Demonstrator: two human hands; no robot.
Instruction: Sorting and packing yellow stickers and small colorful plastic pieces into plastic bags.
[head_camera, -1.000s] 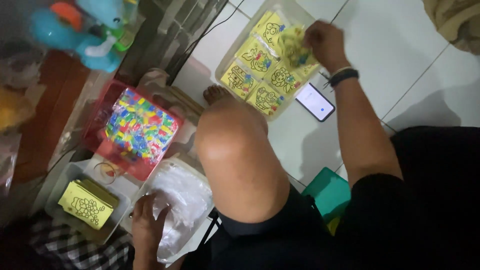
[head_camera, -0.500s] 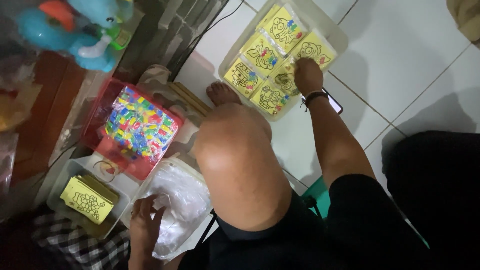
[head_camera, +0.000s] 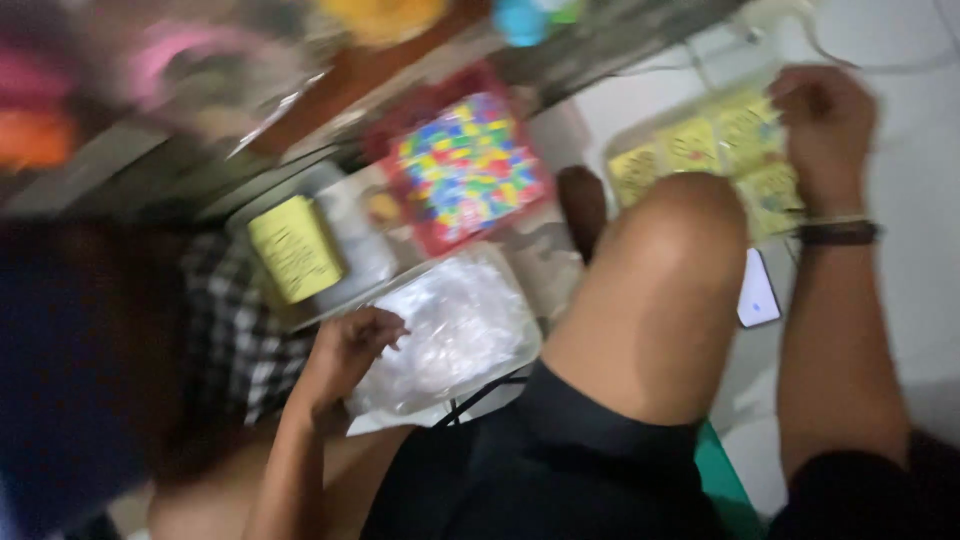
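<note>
My right hand (head_camera: 822, 125), with a dark band on its wrist, rests with curled fingers on yellow patterned packets (head_camera: 725, 150) lying in a clear tray (head_camera: 640, 135) on the white floor. Whether it grips one is lost in the blur. My left hand (head_camera: 350, 345) lies on a pile of clear plastic bags (head_camera: 455, 335) in a low tray, fingers bent onto the plastic. My raised knee (head_camera: 670, 260) stands between the two hands.
A red tray of small multicoloured pieces (head_camera: 465, 170) sits beyond the plastic bags. A clear box with a yellow packet (head_camera: 295, 245) stands to its left. A phone (head_camera: 757, 290) lies on the floor by my knee. Checked cloth (head_camera: 235, 330) is at left. Blurred toys fill the top edge.
The view has swung and blurred. My right hand has shifted over the yellow packets toward the tray's far end. My left hand has stayed on the plastic bags.
</note>
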